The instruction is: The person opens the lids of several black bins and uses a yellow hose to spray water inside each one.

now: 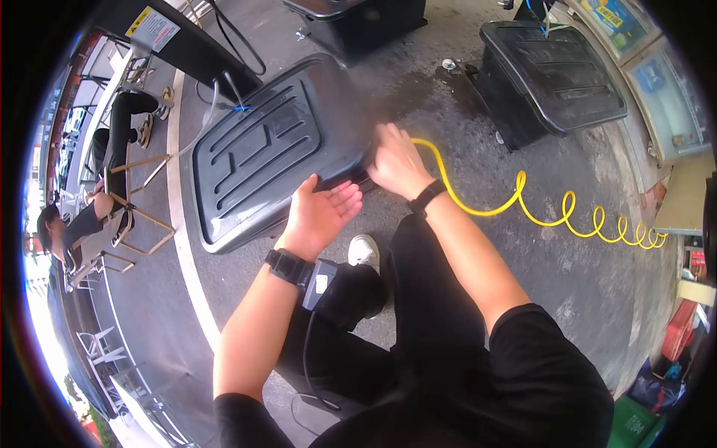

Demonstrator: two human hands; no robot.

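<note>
- A person's left hand (320, 213) lies palm up, fingers loosely spread and gripping nothing, at the near edge of a black lidded bin (272, 138); contact with the rim is hard to judge.
- The right hand (399, 160), fingers curled, is at the bin's corner; the fingertips are blurred and partly hidden, so what it grasps, if anything, cannot be told.
- A yellow coiled hose (478, 213) runs off to the right from just beside the right hand, its near end obscured there.
- The bin sits directly ahead of both hands, its lower body largely concealed beneath the lid.
- Beyond the left hand, a black post (196, 60) is cut off above.
- Beyond the right hand stands a second bin (556, 78); a third bin (358, 30) is cropped by the top edge.
</note>
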